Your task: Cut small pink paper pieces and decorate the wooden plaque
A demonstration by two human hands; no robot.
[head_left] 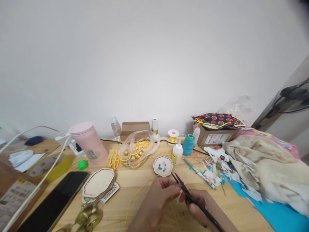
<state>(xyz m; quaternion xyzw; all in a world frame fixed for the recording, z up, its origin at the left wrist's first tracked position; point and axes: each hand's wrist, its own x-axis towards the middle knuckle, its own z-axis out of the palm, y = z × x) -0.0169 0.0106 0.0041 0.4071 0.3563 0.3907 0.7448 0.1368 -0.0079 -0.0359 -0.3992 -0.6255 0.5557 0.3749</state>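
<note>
My right hand (201, 206) is closed around black scissors (185, 190), whose blades point up and left and are slightly parted. My left hand (160, 195) is pinched at the blades, fingers together on a thin yellow cord (137, 195) that trails left across the wooden table (135, 180). Just beyond the scissor tips lies a small scalloped wooden piece (163, 166) dotted with pink and blue bits. What sits exactly between my left fingertips is too small to make out.
A pink tumbler (88, 141), a plastic bag of yellow cord (137, 149), a glue bottle (177, 154), a teal thread spool (188, 145), a glue gun (217, 153), a cardboard box (213, 137), beige cloth (263, 164), a phone (55, 199) and stacked scalloped wooden frames (98, 182) crowd the table.
</note>
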